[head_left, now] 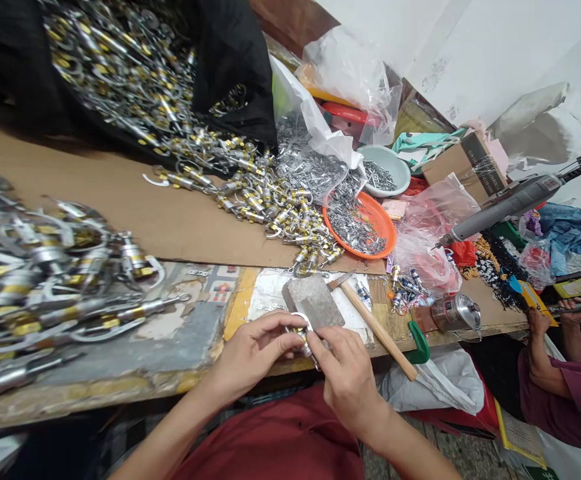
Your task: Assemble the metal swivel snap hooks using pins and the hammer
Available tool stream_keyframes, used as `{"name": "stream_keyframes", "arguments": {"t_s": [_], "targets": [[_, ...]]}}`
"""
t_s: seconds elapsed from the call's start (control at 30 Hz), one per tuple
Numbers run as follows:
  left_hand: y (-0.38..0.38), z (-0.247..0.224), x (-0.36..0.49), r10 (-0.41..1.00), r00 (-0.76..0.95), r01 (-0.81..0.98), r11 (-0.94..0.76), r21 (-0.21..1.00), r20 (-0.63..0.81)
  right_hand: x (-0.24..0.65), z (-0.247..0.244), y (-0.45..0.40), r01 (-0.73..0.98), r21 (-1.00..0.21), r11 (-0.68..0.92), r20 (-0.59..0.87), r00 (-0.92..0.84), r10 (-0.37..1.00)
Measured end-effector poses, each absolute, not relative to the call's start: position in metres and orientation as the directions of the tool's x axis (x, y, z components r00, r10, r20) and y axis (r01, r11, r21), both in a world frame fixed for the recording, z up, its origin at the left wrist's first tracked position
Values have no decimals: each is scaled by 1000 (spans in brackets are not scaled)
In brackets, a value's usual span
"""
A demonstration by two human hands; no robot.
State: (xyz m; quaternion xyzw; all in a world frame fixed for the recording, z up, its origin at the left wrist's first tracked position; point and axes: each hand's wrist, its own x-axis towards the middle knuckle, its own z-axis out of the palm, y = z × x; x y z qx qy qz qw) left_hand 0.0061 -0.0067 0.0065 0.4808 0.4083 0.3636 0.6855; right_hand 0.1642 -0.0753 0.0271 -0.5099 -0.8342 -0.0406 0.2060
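Both my hands meet over the front edge of the workbench, around a small silver metal fitting [302, 332] with a curved white piece on it. My left hand [253, 350] pinches its left side between thumb and fingers. On the other side, the fingers of my right hand [346, 370] close on its lower right end. My fingers partly cover the fitting. Just behind them lies a grey metal block [313, 300]. A hammer [380, 328] with a wooden handle rests to the block's right, its handle jutting past the bench edge.
Similar fittings lie in a heap [270, 207] behind and a blurred pile [45, 267] at left. An orange tray [388, 227] holds small metal pins. A power screwdriver [505, 207] hangs at right, above a metal can [455, 313]. Another person's hands [540, 327] are far right.
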Motion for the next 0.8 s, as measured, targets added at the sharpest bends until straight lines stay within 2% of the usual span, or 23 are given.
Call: {"name": "stream_keyframes", "arguments": {"t_s": [0.3,0.53,0.7,0.8], "targets": [[-7,14,5,894,433,-62,159,985,-117,164,20,-75,866,-126,484,459,-381,803],[-11,14,4,888,447,-87,165,983,-109,168,12,-84,860,-167,482,452,-368,813],[-15,6,3,877,471,-80,152,985,-97,168,5,-91,868,-153,472,457,-361,813],[-20,-5,5,896,441,-14,66,998,-53,167,1,-91,877,-123,465,488,-355,797]]}}
